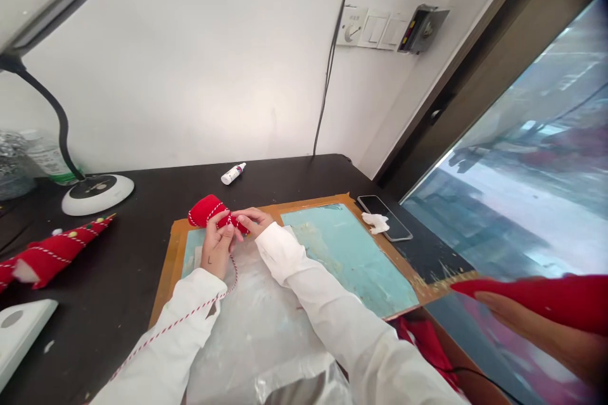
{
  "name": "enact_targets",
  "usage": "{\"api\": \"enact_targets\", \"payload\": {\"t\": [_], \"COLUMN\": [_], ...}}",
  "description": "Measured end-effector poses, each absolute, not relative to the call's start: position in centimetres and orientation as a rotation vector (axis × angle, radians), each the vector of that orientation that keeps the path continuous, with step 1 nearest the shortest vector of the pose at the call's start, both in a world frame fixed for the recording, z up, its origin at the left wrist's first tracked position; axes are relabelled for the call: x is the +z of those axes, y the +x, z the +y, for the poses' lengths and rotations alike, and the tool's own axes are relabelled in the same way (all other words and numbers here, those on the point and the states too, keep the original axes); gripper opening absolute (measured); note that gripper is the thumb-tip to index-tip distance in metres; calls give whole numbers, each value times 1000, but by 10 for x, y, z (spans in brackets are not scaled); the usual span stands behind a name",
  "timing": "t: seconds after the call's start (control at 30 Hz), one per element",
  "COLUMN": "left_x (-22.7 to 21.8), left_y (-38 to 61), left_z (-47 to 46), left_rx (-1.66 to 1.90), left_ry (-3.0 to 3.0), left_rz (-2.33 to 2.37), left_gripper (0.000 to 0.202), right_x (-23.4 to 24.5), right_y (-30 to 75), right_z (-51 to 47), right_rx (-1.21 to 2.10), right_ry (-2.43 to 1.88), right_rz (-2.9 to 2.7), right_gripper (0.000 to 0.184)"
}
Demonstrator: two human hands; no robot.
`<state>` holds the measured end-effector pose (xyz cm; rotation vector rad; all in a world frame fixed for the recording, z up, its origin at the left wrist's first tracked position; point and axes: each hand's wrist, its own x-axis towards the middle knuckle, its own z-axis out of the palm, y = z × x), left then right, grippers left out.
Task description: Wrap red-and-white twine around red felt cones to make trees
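Observation:
My left hand (pixel 217 243) and my right hand (pixel 253 221) hold a small rolled red felt piece (pixel 206 210) between them, above a teal-painted board (pixel 344 259). A red-and-white twine (pixel 190 319) wraps around the felt, then runs down past my left wrist and along my sleeve. To the left on the dark desk (pixel 142 278) lies a red felt cone (pixel 52 255) trimmed with the same twine and small beads. At the lower right, another person's hand (pixel 532 329) holds a blurred red felt cone (pixel 536 304).
A crinkled plastic sheet (pixel 251 335) lies under my forearms, over the brown card edging (pixel 166 285). Around the board are a phone (pixel 384 218), white tissue (pixel 375 223) and a small white bottle (pixel 233 173). A desk lamp base (pixel 97 195) stands at the left, and a large glass pane (pixel 513 171) fills the right.

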<state>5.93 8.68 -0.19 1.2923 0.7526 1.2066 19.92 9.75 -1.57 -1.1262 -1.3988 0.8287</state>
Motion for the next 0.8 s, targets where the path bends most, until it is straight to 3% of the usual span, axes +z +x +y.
{"api": "enact_targets", "payload": {"t": [0.4,0.8], "left_x": [-9,-2], "left_y": [62,68], "left_z": [87,84], "left_rx": [1123,1123], "left_ry": [1291,1299], "left_rz": [756,773], "left_gripper": [69,77], "right_x": [2,-2], "right_y": [193,201], "right_z": [74,71], "right_rx": [1408,1500], "right_ry": [-772,-652], "right_rz": [-1097,-1088], "right_gripper": [45,35]}}
